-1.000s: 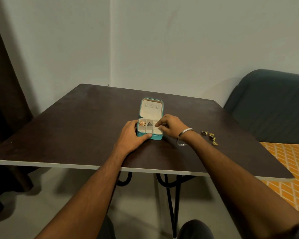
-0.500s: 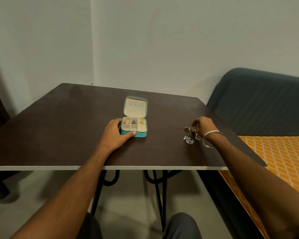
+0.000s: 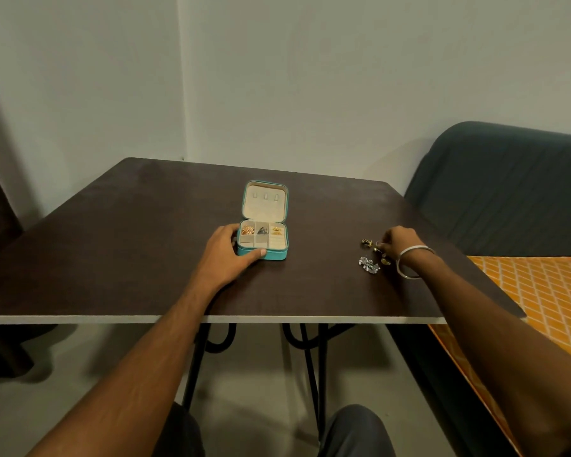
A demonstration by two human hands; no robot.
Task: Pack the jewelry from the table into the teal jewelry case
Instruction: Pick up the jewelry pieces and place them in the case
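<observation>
Your left hand point(image 3: 226, 255) grips the near left corner of the teal jewelry case point(image 3: 263, 239) — thumb along its front wall, fingers curled round its left side — while your right hand point(image 3: 399, 241) pinches a small gold piece point(image 3: 377, 248) in the loose cluster on the desk point(image 3: 129, 242), well to the right of the case. The case lies lid-open at mid-desk, with jewelry in its three far compartments. A silver piece point(image 3: 369, 264) and another gold piece point(image 3: 366, 241) lie just beside your right fingers.

head cam | looks forward-down | table point(image 3: 129, 258) near, mid-frame | single view
</observation>
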